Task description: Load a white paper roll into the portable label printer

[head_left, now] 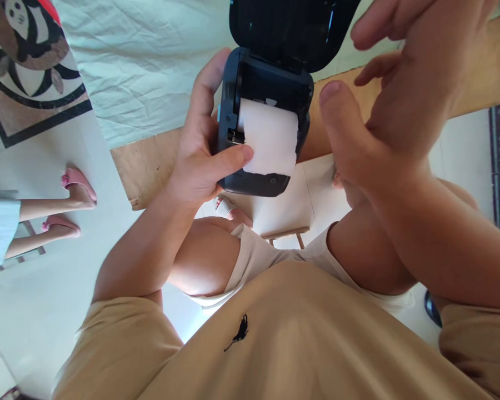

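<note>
Head: paper roll (273,136) inside printer (254,184)

The round-cornered plastic box (258,184) is navy-black, its hinged plastic lid (291,28) glossy black; the torn-edged paper roll (271,138), white; the wrinkled fabric cloth (137,66), pale mint green; the flat wooden board (148,169), light brown; the tan fabric shirt (304,322) bears a black feather motif (241,329); the flat panda print (29,69) (bordered in black) mixes white, black and brown.
</note>
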